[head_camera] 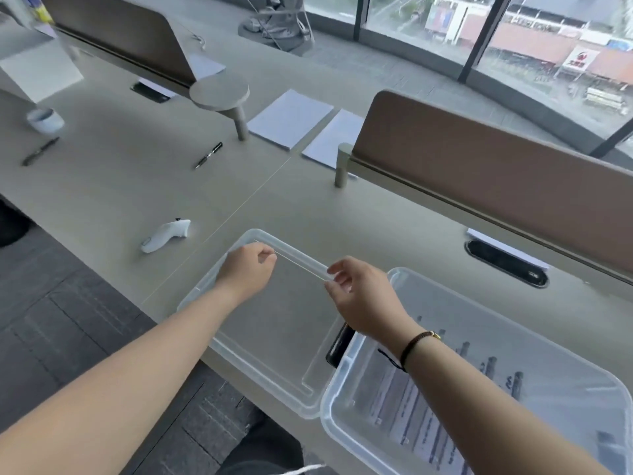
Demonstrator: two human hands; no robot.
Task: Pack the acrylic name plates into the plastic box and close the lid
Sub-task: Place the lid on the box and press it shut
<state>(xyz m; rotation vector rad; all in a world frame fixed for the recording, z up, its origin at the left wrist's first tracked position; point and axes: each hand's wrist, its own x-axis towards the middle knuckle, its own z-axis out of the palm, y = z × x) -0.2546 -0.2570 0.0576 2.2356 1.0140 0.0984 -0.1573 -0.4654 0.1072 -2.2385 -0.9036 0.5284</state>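
Head view: hands (294, 279) apparently gripping lid (260, 337).

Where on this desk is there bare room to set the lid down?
Bare desk lies between the pen, the white controller and the lid. It is crowded on the right: the box sits against the lid, with a dark object between them.

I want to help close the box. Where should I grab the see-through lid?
Grab the lid by its raised rim at the far edge, coming from above with a hand near each end, as the left hand and right hand do. It's wide, flat and floppy.
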